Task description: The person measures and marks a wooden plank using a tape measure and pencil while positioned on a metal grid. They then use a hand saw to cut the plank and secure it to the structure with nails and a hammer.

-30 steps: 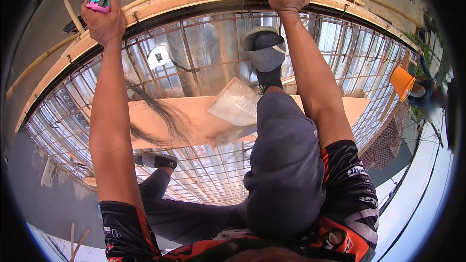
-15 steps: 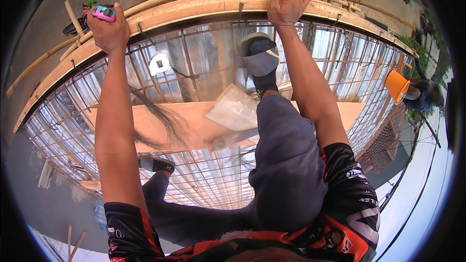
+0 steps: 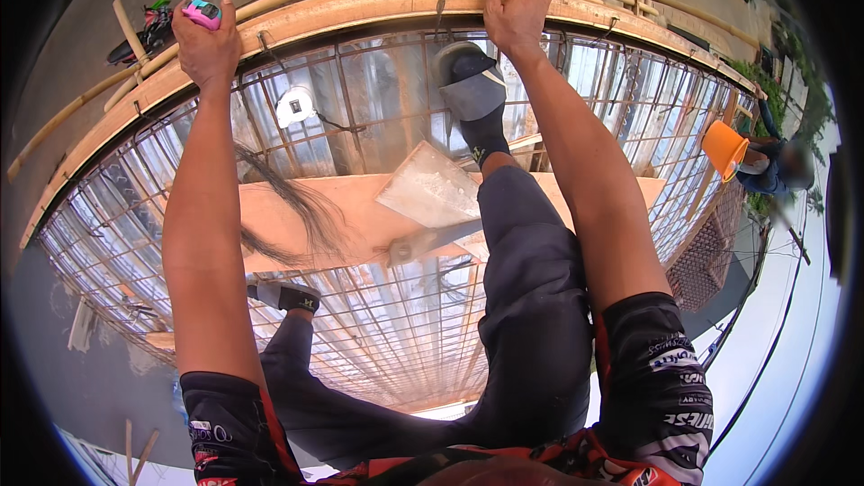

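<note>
Rusty steel mesh (image 3: pixel 349 108) is spread on the body side of left hand (image 3: pixel 209 49) and right hand (image 3: pixel 519 13); timber edge board (image 3: pixel 360 4) is set under both. Right hand is half open, laid over the board, nothing lifted. Pink tape measure (image 3: pixel 203 13) is clasped in left hand. Load is best taken by right hand, tape kept uncrushed.

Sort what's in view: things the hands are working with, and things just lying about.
In hand or touched:
- pink-and-teal tool, in the left hand
- wooden edge board, under the right hand

Apparently lying about:
- dark wire bundle
- white round object
- pale board
- orange-tan sheet
</note>
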The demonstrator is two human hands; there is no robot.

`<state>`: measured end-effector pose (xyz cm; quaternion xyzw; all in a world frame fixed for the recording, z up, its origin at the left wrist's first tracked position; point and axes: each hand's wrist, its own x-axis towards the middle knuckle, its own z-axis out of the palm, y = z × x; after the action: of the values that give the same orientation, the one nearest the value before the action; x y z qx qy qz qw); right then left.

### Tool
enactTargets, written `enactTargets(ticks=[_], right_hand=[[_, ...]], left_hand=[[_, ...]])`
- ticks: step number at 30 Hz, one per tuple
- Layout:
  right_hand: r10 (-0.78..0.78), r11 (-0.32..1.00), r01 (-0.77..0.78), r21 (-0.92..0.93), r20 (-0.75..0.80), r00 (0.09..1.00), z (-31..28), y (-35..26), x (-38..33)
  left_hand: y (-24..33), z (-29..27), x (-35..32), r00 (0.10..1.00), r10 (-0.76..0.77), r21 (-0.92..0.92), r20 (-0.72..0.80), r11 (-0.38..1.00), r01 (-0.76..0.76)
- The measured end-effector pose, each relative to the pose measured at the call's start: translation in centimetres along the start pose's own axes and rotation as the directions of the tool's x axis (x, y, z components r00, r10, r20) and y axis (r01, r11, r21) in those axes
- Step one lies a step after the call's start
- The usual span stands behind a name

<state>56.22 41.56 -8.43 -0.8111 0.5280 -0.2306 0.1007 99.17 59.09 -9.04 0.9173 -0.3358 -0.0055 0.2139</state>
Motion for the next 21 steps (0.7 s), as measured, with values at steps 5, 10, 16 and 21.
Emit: enactTargets(ticks=[5,10,16,21], right_hand=[[-0.072,0.954,-0.112,0.280,0.571,0.818,-8.8,-7.1,-5.1],[-0.003,0.959,-0.281,0.032,0.995,0.102,-14.4,-9.3,-7.8],[-0.024,0.988,-0.090,0.125,0.703,0.711,-24.8,-17.1,-4.7],[0.122,0.963,-0.267,-0.043,0.949,0.289,-40.1,-23.5,-9.0]], left_hand=[[-0.6,-6.0,-4.2,1.000,0.021,-0.540,-0.011,0.841,-0.024],[-1.7,-18.8,-16.6,0.899,0.018,-0.561,0.438,0.787,0.258],[-5.2,-41.9,-30.9,0.590,-0.101,-0.121,0.801,0.938,0.326],[-4.0,-57.3,-35.3,0.566,-0.165,0.049,0.808,0.976,0.214]])
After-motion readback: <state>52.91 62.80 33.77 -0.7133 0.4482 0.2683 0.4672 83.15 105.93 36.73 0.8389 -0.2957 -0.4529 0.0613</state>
